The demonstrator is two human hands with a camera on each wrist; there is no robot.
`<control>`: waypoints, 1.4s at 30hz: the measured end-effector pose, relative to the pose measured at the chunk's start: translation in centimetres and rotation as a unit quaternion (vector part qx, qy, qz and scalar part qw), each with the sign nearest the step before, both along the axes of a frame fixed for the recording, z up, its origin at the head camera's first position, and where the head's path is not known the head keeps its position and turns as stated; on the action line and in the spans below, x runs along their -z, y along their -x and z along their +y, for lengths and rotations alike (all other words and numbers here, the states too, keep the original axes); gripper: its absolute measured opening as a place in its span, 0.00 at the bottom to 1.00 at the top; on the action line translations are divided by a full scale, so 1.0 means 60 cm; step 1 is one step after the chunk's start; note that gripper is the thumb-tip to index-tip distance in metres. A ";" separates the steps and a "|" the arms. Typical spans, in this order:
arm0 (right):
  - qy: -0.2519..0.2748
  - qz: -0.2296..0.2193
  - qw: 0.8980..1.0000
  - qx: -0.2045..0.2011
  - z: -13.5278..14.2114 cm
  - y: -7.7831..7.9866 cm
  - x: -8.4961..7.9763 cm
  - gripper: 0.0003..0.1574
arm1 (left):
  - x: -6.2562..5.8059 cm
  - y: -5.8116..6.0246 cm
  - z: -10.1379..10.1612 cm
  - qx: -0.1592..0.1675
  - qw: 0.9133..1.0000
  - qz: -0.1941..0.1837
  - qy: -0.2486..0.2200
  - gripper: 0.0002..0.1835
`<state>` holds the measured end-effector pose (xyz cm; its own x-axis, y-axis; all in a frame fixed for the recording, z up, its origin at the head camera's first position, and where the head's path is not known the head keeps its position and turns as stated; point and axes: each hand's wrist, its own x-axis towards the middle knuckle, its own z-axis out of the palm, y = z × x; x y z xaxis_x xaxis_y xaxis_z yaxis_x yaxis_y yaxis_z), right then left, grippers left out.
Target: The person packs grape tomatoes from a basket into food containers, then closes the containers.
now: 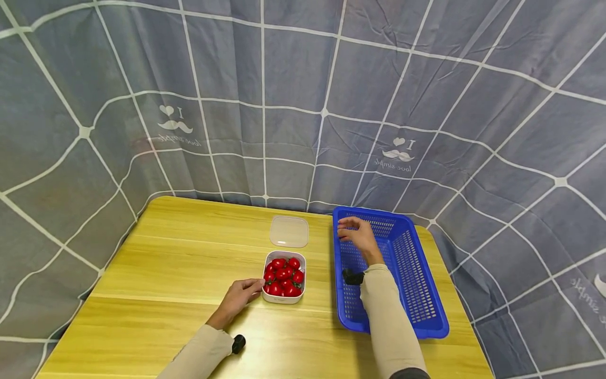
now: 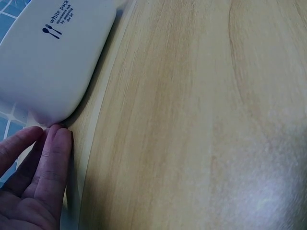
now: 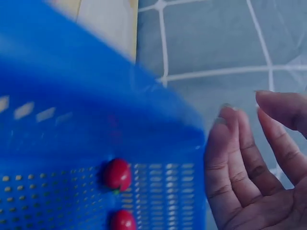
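A white square container (image 1: 284,300) full of small red tomatoes (image 1: 284,273) sits mid-table. My left hand (image 1: 238,298) is at its left side, fingertips touching or very near its lower corner; in the left wrist view the fingers (image 2: 52,163) look nearly straight beside the printed wall. Over the left part of a blue basket (image 1: 428,284), my right hand (image 1: 361,238) hovers with loosely bent fingers and holds nothing. The right wrist view shows two red tomatoes inside the basket, one tomato (image 3: 117,175) above the other tomato (image 3: 123,221).
A translucent lid (image 1: 289,231) lies flat behind the container. The wooden table (image 1: 189,247) ends at a grey-blue checked curtain (image 1: 293,126) at the back and sides. The basket's raised rim stands near the table's right edge.
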<state>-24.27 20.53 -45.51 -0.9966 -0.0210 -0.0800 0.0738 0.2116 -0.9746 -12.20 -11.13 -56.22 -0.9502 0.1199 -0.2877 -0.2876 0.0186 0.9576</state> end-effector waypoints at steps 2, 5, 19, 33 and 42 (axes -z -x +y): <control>0.012 0.002 1.000 0.015 0.010 0.005 0.009 0.23 | -0.001 0.000 0.000 -0.001 1.000 0.000 0.000 0.23; 0.016 0.000 0.999 0.042 0.021 0.010 0.023 0.23 | 0.000 0.002 -0.001 0.004 1.000 0.000 -0.003 0.23; 0.025 -0.056 0.992 0.108 0.044 0.026 0.087 0.31 | 0.006 0.001 0.000 0.009 1.000 -0.002 0.001 0.24; 0.041 -0.083 0.988 0.126 0.047 0.034 0.136 0.35 | 0.004 0.003 0.000 0.015 1.000 -0.001 -0.001 0.26; 0.011 -0.079 0.994 0.078 0.062 0.071 0.204 0.27 | 0.003 0.002 -0.001 0.013 1.000 0.004 0.003 0.25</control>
